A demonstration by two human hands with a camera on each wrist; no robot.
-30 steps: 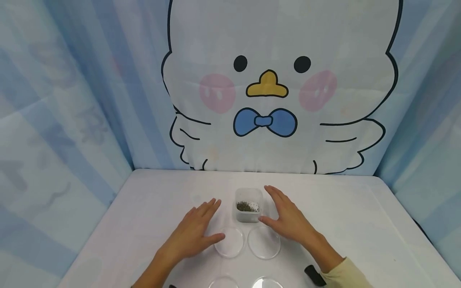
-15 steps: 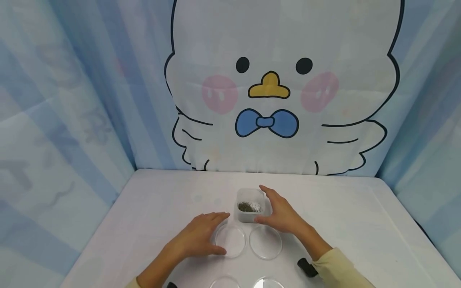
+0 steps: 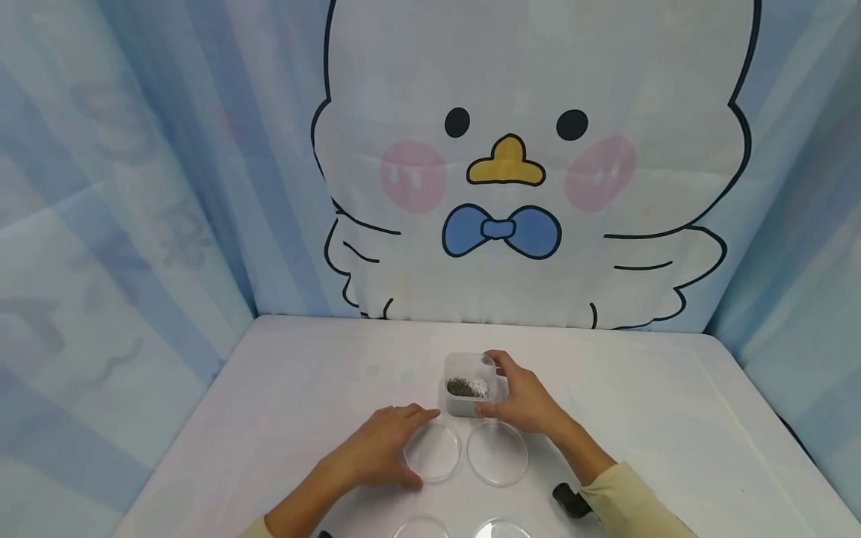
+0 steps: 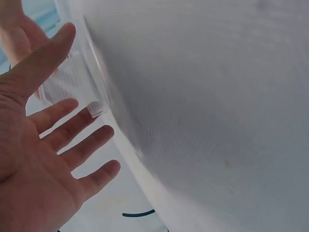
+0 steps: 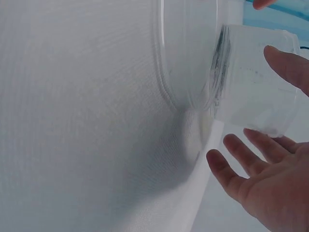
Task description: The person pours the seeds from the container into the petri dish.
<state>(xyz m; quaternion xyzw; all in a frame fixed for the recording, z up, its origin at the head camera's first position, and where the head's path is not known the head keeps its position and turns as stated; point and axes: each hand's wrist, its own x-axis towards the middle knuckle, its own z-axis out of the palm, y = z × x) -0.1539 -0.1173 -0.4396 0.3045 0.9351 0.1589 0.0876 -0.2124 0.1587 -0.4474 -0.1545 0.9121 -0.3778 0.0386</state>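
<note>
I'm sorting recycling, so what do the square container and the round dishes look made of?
The square container looks like frosted plastic, given its cloudy, translucent walls. The round dishes look like glossy, clear plastic or glass; the white table shows through, and their rims glint.

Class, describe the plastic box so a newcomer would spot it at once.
Find the white table before the cartoon curtain. Near its middle, beyond the clear round dishes, a box stands at the person's right hand. Unlike the dishes, it is squarish and holds dark and white bits.
</note>
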